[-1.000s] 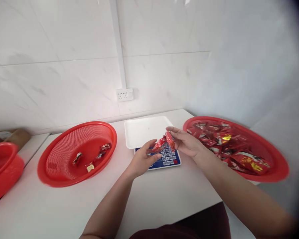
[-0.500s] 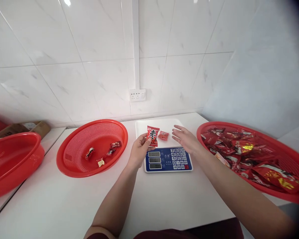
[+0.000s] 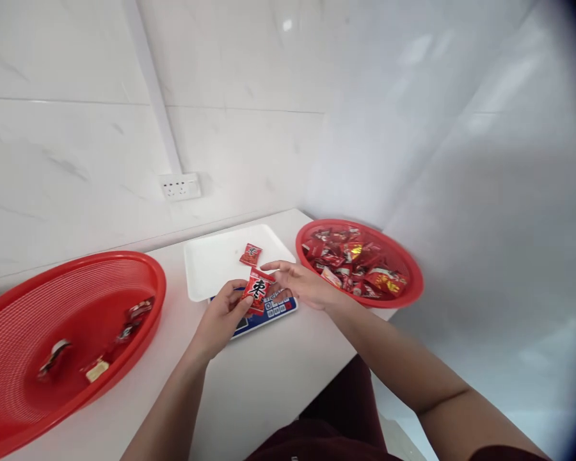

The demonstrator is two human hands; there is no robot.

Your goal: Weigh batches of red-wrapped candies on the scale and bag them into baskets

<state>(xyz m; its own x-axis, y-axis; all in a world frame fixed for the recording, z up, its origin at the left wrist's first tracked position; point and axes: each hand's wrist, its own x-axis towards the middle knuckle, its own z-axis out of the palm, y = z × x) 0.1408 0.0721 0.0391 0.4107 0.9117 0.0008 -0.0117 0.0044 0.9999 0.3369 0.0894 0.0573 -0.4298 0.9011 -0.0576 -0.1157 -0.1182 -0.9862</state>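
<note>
My left hand (image 3: pixel 222 318) is closed on a red snack packet (image 3: pixel 258 289) with a large black character, thumb across its front. The packet is held above the near side of a digital scale. Close to the packet's right edge is my right hand (image 3: pixel 310 285), its fingers stretched out and apart; whether a fingertip touches the packet I cannot tell. Another small red packet (image 3: pixel 251 254) lies on the scale's white tray (image 3: pixel 211 256). The blue keypad panel (image 3: pixel 281 308) is partly hidden behind my hands and the held packet.
At the right stands a red plastic basket (image 3: pixel 415 282) heaped with red and gold packets. A larger-looking red basket (image 3: pixel 156 269) at the left holds several small packets. A white tiled wall with a socket (image 3: pixel 180 186) rises behind the white table (image 3: pixel 264 378).
The view has swung to the right. My right hand has come in beside the packet, which stays in my left hand. The far-left basket has left the view.
</note>
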